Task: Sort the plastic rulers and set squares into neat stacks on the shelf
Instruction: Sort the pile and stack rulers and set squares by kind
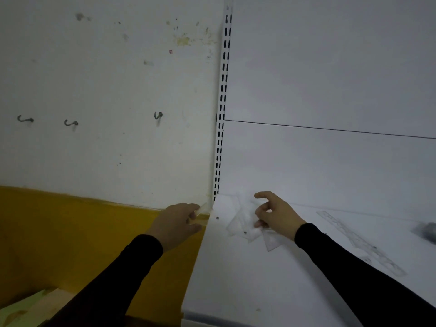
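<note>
Black sleeves reach in: left hand point(175, 224) pinches a clear piece point(203, 210) at the shelf point(247, 279) edge; right hand point(274, 213) fingers curl over clear set squares point(245, 223).

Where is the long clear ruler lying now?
The long ruler lies flat on the white shelf, on the right of the head view, just beyond the right forearm and apart from the pile of set squares.

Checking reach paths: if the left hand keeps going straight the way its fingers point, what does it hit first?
The left hand, gripping a clear plastic piece, points up and right toward the shelf's back-left corner. First in that line looks to be the slotted upright at its base by the shelf edge; depth is unclear.
</note>
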